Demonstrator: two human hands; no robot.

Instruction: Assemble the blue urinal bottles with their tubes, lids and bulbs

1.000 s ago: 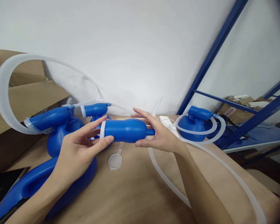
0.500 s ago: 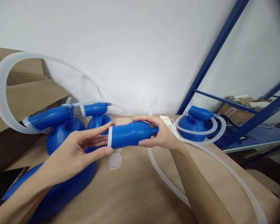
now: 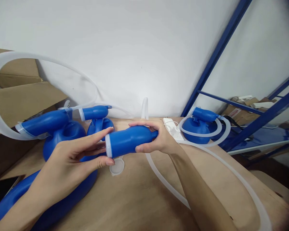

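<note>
Between my hands is a blue bottle-shaped plastic piece (image 3: 128, 139) with a white ring (image 3: 108, 146) around its wide left end. My right hand (image 3: 154, 138) grips its narrow, nozzle-like end. At the ring, the fingers and thumb of my left hand (image 3: 86, 154) hold the rim from above and below. A round translucent cap (image 3: 117, 166) lies on the brown table just below the piece. Behind my left hand stand blue jugs, one (image 3: 62, 133) carrying a similar blue bottle-shaped piece (image 3: 47, 122) on top. A large blue jug (image 3: 69, 200) lies under my left forearm.
A translucent hose (image 3: 163, 181) runs across the table (image 3: 139, 199) behind my right forearm. At the back stand a white power strip (image 3: 172, 128) and another blue jug (image 3: 196, 130) ringed by hose. Cardboard boxes (image 3: 26, 93) are left; a blue metal rack (image 3: 214, 61) is right.
The blue piece and both hands have shifted slightly left in view, and its ringed end now tilts lower. The whole scene has also slid a little left. Both hands keep their grip.
</note>
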